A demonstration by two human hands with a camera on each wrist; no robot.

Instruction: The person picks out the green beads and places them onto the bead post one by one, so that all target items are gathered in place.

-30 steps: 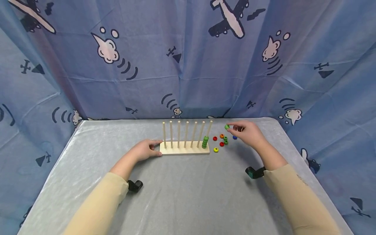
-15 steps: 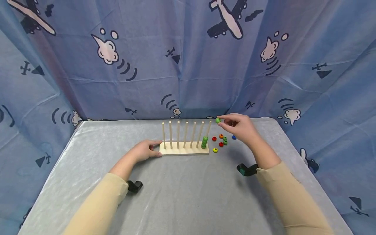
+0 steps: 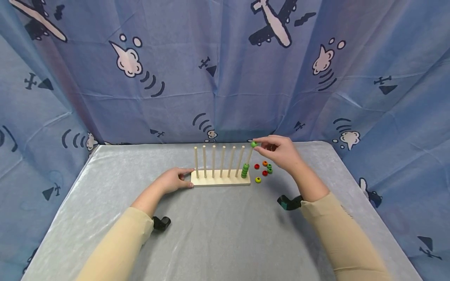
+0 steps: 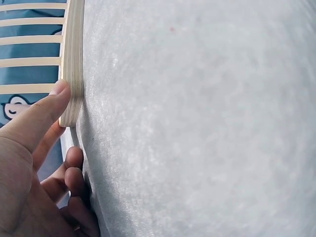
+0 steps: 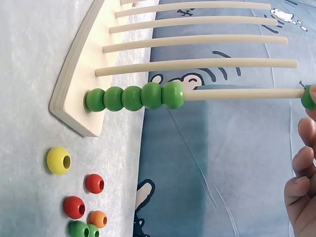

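My left hand (image 3: 171,180) grips the left end of a wooden peg board (image 3: 220,181), thumb on the front edge, as the left wrist view also shows. Several upright pegs stand in a row on its base. My right hand (image 3: 280,151) pinches a green bead (image 3: 254,144) between thumb and fingers at the top of the rightmost peg. In the right wrist view this bead (image 5: 308,98) is at the peg's tip, partly cut off by the frame edge. Lower on the same peg sits a stack of several green beads (image 5: 132,98). The other visible pegs carry no beads.
Right of the board lie loose beads: a yellow bead (image 5: 59,160), an orange bead (image 5: 98,218), two red ones and two green ones. Grey cloth covers the table (image 3: 211,230). A blue printed curtain (image 3: 175,78) hangs behind it.
My right hand has carried the green bead left from above the loose beads to the rightmost peg's tip. The blue bead is now out of sight. My left hand stays at the board's end.
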